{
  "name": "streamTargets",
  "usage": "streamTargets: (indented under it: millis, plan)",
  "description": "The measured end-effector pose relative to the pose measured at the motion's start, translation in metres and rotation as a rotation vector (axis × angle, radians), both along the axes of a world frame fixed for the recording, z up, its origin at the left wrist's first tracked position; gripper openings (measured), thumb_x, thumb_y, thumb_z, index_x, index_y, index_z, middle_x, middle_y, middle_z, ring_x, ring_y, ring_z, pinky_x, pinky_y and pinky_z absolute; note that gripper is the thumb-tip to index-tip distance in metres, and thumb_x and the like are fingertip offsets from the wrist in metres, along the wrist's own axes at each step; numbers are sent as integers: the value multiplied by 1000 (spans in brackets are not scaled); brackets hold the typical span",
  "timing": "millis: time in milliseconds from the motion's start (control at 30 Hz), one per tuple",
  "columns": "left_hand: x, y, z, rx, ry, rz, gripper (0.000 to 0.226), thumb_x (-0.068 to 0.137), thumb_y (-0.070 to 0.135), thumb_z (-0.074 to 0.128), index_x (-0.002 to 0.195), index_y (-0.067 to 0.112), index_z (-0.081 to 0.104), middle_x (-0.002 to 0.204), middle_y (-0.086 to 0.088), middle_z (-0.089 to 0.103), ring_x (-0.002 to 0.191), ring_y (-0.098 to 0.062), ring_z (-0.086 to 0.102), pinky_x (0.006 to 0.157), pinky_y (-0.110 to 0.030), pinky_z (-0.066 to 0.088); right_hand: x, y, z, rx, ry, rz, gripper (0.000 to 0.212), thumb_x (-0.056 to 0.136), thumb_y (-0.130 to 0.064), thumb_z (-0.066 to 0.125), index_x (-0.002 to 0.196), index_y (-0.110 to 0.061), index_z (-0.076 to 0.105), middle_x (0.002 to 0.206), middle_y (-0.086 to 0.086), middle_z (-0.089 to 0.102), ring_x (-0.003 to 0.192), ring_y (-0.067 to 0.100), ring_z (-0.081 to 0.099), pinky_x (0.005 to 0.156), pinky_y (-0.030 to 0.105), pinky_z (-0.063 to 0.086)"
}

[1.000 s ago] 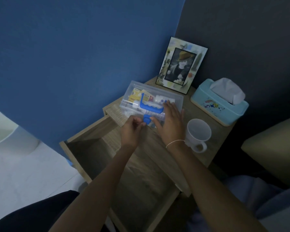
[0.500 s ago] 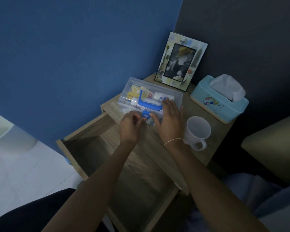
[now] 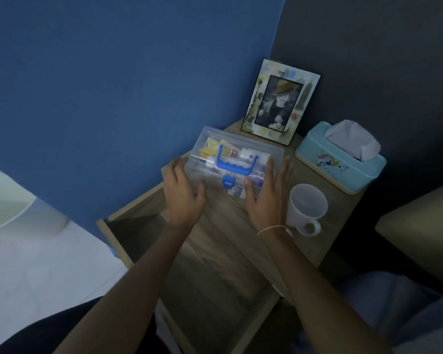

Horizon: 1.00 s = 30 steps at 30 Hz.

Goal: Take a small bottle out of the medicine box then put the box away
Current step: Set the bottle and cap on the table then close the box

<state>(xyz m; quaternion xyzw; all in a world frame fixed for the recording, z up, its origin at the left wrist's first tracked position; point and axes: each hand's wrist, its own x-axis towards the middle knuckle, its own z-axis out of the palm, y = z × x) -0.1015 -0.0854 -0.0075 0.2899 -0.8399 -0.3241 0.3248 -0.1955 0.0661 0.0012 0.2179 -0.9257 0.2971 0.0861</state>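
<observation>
I have the medicine box (image 3: pixel 237 159) sitting on the tabletop (image 3: pixel 325 241) of the bedside unit, pushed toward the blue wall, with the picture frame (image 3: pixel 279 100) just behind it. It is a clear plastic case with the lid down, and its long axis runs from near-left to far-right across my view, parallel to the front edge of the unit. The blue handle (image 3: pixel 234 163) lies flat on the lid and the blue latch (image 3: pixel 228 182) sits at the middle of the near long side, facing me.

My left hand (image 3: pixel 183 194) is at the box's left short end, fingers spread and laid against the corner. My right hand (image 3: pixel 265 198) is at the right short end, fingers straight and wide, the palm facing inward along the box's side. Neither grip has closed on anything; both are wide, bracketing the box end to end.

So the latch lies between my two hands, slightly nearer the right thumb, I judge. Packets and what may be a small white bottle show through the lid, but I cannot pick out the bottle for certain.

The white mug (image 3: pixel 308 208) stands just beside my right wrist, and the tissue box (image 3: pixel 340 162) sits beyond it. The open drawer (image 3: pixel 210 272) gapes directly below my forearms.
</observation>
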Motion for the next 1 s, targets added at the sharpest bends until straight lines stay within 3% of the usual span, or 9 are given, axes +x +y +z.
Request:
streamTargets:
  millis: [100,233,300,400,467,567,733,867,1000]
  plan:
    - [-12,-10,4,22,-87,-84,75,96,49,39,151,8,9,161,-11,1,149,-24,-1,119,-36,5,4,-9,1,-33,-90,-73,78,94,-54,39,154,-16,5,161,14,-12,149,31,-7,120,52,12]
    - [-24,-15,-1,142,-130,-199,82,94,56,36,151,15,-8,161,-4,-15,143,-6,-12,117,-30,2,7,-17,2,-176,-157,-155,86,92,-51,50,153,-13,2,162,14,-10,149,29,-1,115,36,6]
    - [-27,-16,-2,255,-96,-248,86,92,58,39,150,19,-10,161,-3,-11,144,-5,-7,115,-28,7,8,-19,0,-293,-228,-180,93,89,-50,56,153,-13,0,162,13,-3,149,28,6,112,31,9]
    - [-30,-20,-5,377,-35,-264,93,88,56,50,151,18,-8,162,-5,5,147,-15,12,118,-34,18,9,-22,-1,-422,-266,-179,92,86,-49,61,153,-12,8,158,13,24,143,27,30,111,34,27]
    - [-32,-23,-5,396,1,-258,88,88,51,56,151,15,7,157,-7,24,143,-17,27,117,-38,28,8,-24,-1,-462,-234,-183,89,86,-45,64,151,-11,15,153,12,34,137,25,38,109,34,35]
    - [-35,-28,-4,363,76,-258,65,87,45,62,138,18,33,136,1,48,125,-10,48,105,-33,43,9,-26,-2,-555,-290,-171,91,83,-38,70,151,-17,14,150,7,39,134,20,44,106,43,44]
    - [-40,-36,-1,436,83,-263,68,83,45,67,138,24,34,132,11,50,120,-4,48,98,-20,40,9,-29,-5,-546,-298,-164,99,75,-30,78,151,-23,15,148,3,41,134,18,44,103,46,48]
    - [-38,-38,4,456,71,-228,66,81,42,70,136,24,38,136,2,52,126,-14,49,108,-41,40,8,-29,1,-534,-298,-150,93,76,-23,79,149,-25,21,142,0,49,129,15,50,102,42,48]
    - [-16,-39,15,473,103,-180,65,80,41,72,134,23,41,130,4,56,119,-10,54,104,-34,44,18,-29,12,-524,-298,-78,91,79,-25,76,150,-23,20,142,1,50,128,16,51,101,44,49]
